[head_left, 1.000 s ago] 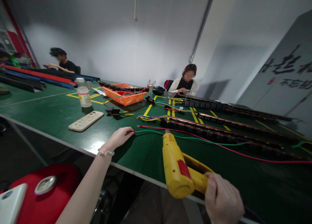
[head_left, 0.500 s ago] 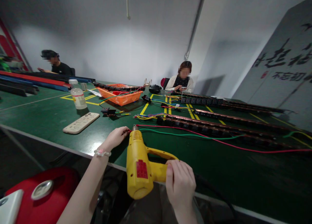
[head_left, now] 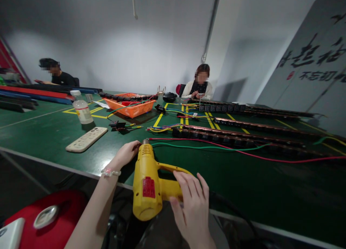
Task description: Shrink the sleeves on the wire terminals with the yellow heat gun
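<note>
The heat gun (head_left: 147, 193) has moved toward nine o'clock. The right hand (head_left: 193, 205) is wide at its handle; the left hand's (head_left: 129, 153) hold cannot be told.

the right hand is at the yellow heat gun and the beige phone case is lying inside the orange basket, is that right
Not quite: the head view shows the beige phone case lying on the green table, outside the orange basket. The right hand is at the yellow heat gun.

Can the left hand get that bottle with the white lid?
Probably, with a stretch: the flat, cream-coloured, phone-like slab lies near the way from the left hand to the bottle, but nothing tall seems to stand between them.
</note>
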Tool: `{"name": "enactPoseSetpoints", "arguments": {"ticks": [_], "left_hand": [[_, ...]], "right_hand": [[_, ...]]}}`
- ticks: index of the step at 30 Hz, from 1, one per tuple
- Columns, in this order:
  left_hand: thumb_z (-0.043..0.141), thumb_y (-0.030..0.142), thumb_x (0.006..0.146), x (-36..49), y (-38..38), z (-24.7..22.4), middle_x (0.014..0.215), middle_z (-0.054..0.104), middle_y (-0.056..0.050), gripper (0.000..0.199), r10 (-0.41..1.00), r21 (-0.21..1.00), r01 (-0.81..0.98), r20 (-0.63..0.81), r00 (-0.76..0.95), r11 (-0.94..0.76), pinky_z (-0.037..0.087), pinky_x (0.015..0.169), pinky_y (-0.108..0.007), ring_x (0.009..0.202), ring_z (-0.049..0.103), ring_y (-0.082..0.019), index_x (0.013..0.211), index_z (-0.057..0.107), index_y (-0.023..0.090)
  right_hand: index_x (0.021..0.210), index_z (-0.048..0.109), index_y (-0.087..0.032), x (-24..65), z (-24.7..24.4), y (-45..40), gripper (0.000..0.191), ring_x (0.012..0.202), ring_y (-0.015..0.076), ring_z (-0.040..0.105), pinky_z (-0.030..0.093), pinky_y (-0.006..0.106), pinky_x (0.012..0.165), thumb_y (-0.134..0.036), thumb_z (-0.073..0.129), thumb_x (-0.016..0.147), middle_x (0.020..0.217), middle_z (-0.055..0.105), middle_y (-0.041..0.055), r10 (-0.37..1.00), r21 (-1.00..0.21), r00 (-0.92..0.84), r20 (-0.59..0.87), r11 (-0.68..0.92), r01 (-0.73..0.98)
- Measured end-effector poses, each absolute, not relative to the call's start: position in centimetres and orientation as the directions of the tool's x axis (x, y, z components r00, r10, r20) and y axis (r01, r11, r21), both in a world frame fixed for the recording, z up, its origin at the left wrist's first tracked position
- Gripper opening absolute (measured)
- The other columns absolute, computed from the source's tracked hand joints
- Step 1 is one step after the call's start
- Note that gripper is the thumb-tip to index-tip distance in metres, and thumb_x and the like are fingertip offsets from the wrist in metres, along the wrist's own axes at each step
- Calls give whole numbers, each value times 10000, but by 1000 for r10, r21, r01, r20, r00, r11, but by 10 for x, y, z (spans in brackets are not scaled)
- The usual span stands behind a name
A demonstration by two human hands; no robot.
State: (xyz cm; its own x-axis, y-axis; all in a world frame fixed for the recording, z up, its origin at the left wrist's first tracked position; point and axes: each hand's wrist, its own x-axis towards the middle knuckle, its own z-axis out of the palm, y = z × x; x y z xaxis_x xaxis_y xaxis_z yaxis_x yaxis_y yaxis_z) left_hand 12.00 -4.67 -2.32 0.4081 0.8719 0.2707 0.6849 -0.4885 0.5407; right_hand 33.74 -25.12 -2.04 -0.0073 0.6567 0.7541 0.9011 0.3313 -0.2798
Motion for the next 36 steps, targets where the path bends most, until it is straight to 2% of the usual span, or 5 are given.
{"name": "enactPoseSetpoints", "arguments": {"ticks": [5,10,17,27,36], "left_hand": [[386,327,821,120,-46,-24,854,678,-46,260,867,530,688,273,416,-496,407,654,-241,752,591,-178,896,592,187],[400,321,806,121,-46,-24,891,683,-57,275,860,535,674,291,420,-510,422,686,-256,782,598,-190,923,605,180],[384,241,755,120,-44,-26,913,683,-84,304,872,537,687,323,368,-489,445,735,-287,820,600,-200,910,631,155],[409,369,800,122,-47,-21,746,647,-42,299,905,622,657,300,302,-426,450,642,-269,684,581,-173,870,623,171],[406,381,827,122,-50,-19,672,579,-5,286,904,675,602,301,303,-426,407,566,-232,622,537,-140,880,596,174]], "right_hand": [[1209,542,-223,325,-19,-251,640,1105,201,518,177,398,1081,-667,228,871,1163,612,42,669,-237,-115,734,411,881],[1337,428,-236,312,-11,-251,951,1080,237,523,252,408,1042,-851,452,612,1212,579,49,768,-289,-164,620,417,862],[1380,379,-243,305,-11,-242,1202,870,259,537,392,429,827,-916,513,393,983,592,61,887,-375,-117,447,304,876],[1322,476,-208,331,-8,-246,1163,802,233,572,406,373,741,-912,519,396,914,620,57,836,-326,-127,535,342,881],[1246,520,-142,380,0,-262,1070,780,213,607,441,328,693,-827,628,431,919,652,53,770,-130,-151,620,290,948]]}}
